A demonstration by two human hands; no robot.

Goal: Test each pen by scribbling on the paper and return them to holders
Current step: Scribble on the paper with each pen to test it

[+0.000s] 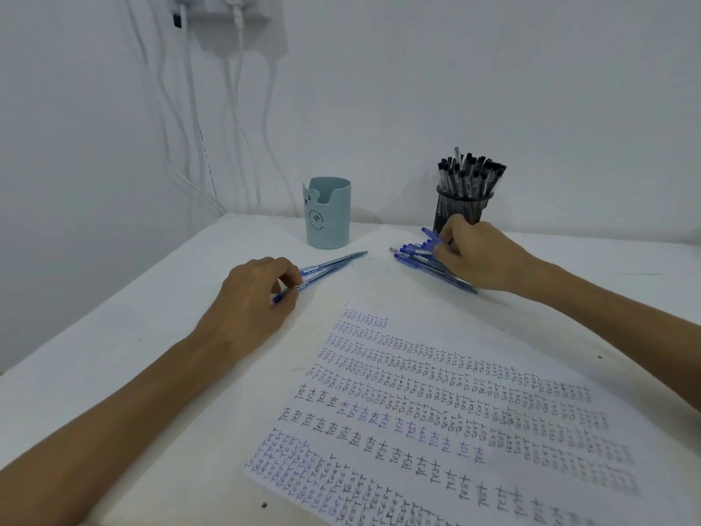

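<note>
Gathering up the loose blue pens looks like the step in hand: the left hand (258, 298) has its fingers curled round a pair of blue pens (333, 263) lying low on the table (113, 354), tips aimed towards the pale blue holder (328, 218), which seems empty from here. The right hand (478, 256) is curled down into a pile of blue pens (415, 258) just in front of the mesh holder (455, 210), which is packed with black pens (470, 172). It appears to pinch one pen of the pile (which one I cannot tell, as the fingers hide it). To do this well, lift a single pen clear rather than dragging the heap, carry it to the paper (455, 411) near the table's front edge, and scribble on a bare patch, since writing covers most of the sheet; keep the left hand's pens apart from the pile so none goes untested, then stand them in the pale blue holder
</note>
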